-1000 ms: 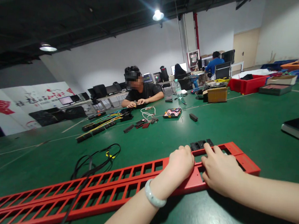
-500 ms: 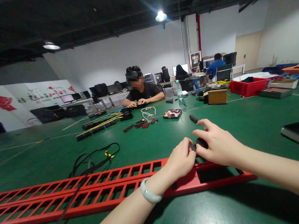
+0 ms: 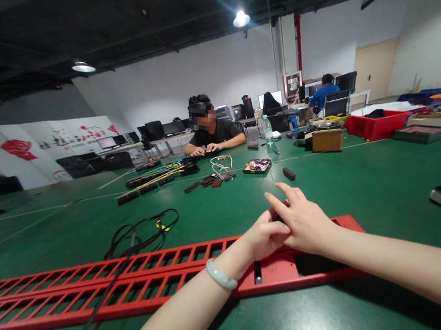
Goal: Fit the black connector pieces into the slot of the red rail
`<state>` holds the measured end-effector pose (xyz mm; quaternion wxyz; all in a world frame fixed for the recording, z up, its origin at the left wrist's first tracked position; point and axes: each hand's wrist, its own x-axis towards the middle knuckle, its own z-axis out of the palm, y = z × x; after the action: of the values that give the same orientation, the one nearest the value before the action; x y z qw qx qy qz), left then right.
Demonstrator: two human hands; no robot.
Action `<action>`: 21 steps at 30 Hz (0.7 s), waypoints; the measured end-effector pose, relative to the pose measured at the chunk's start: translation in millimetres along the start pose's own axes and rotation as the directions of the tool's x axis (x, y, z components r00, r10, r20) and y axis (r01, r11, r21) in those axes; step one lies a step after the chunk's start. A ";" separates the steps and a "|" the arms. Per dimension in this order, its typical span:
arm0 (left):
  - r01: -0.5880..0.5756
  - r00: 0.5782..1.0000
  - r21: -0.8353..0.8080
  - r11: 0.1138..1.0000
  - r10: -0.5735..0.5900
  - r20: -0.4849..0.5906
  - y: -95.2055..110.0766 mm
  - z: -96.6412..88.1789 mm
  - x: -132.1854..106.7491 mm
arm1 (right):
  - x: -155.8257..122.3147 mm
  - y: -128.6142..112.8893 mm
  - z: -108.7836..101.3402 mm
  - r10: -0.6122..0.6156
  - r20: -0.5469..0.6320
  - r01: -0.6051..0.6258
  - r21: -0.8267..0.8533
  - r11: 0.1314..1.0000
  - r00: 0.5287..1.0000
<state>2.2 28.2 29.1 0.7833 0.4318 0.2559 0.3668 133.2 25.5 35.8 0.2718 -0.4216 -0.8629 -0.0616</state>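
Observation:
My left hand [image 3: 266, 240], with a pale bangle [image 3: 220, 275] on its wrist, is closed above the red metal frame [image 3: 275, 277] near the frame's plate end. Pressed against it from the right is my right hand [image 3: 307, 221]. Two of the right fingers stretch out over the left hand, while the others curl in and are partly hidden. Between the hands only a dark patch shows, so what they hold cannot be made out. Beyond the fingertips a small black block [image 3: 289, 174] lies on the green table [image 3: 356, 181].
A black strap [image 3: 138, 245] loops over the frame's slatted part. Farther off lie wired black strips [image 3: 146, 187], a white cable [image 3: 220, 167], a small tray [image 3: 257, 166] and a bottle [image 3: 267, 130]. Red [image 3: 376, 125] and yellow [image 3: 327, 141] bins stand right. A co-worker [image 3: 215, 131] sits opposite.
My right hand has moved left onto my left hand, which has turned and shifted slightly. The black pieces seen at the fingers before are now hidden. The view has shifted slightly.

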 end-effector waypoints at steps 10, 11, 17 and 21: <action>-0.092 0.973 0.277 0.956 0.145 -0.179 -7.2 -3.8 10.0 | -12.1 -8.9 2.9 0.037 -0.067 -0.007 0.402 0.915 0.997; -0.096 0.969 0.311 0.946 0.159 -0.186 -7.5 -3.7 10.2 | -11.6 -9.1 2.3 0.068 -0.077 -0.027 0.444 0.896 0.995; -0.102 0.916 0.564 0.820 0.299 -0.269 -6.9 -6.6 8.3 | -3.8 -2.1 -5.6 0.220 -0.064 -0.137 0.607 0.783 0.973; -0.057 0.917 0.626 0.777 0.289 -0.276 -5.6 -6.2 6.7 | -0.6 6.3 -9.8 0.252 -0.038 -0.155 0.699 0.698 0.967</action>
<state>3.8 34.5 20.7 0.5056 0.6077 0.4559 0.4090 142.3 25.9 43.0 0.4701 -0.3778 -0.7515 0.2674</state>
